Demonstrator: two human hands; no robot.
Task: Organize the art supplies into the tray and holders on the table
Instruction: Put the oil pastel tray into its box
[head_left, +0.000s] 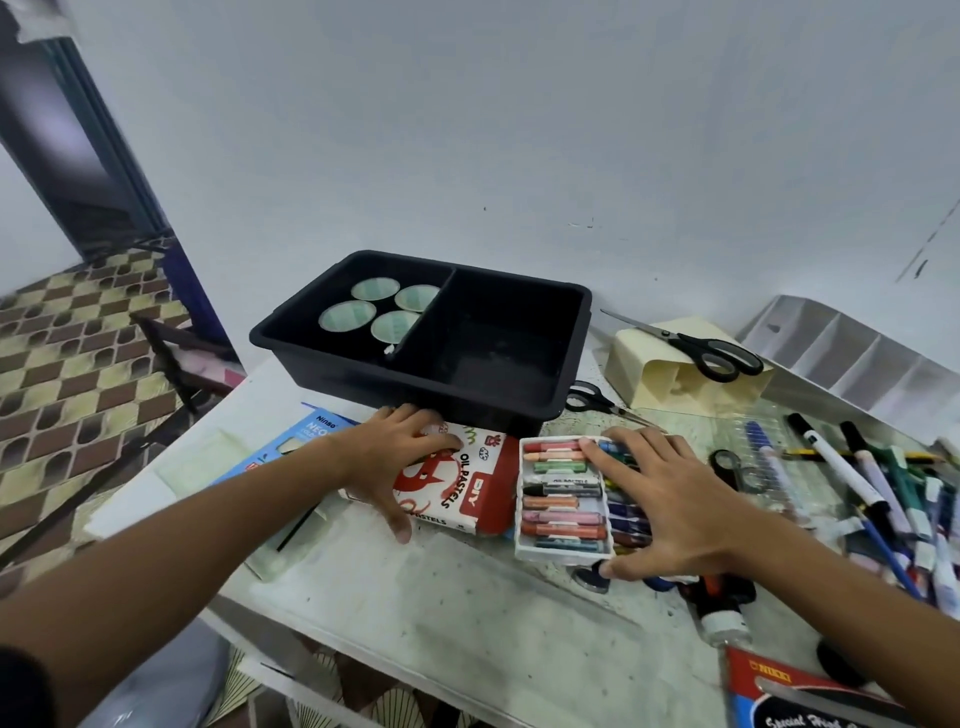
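A black two-compartment tray (566, 358) stands at the back of the table; its left compartment holds several round cups (375, 307), its right compartment is bare. In front of it lies a red and white oil pastels box (467, 480), and my left hand (400, 457) grips its left end, fingers over the top and thumb at the near edge. Beside it sits an open white tray of pastel sticks (558, 501). My right hand (670, 499) rests spread over the tray's right side, fingers straight, thumb at its near corner.
A cream holder (665, 379) lies on its side at the back right with black scissors (711, 348) on it. A white divided organizer (857, 353) leans behind. Markers and pens (872, 483) pile at the right. A blue packet (311, 431) lies left.
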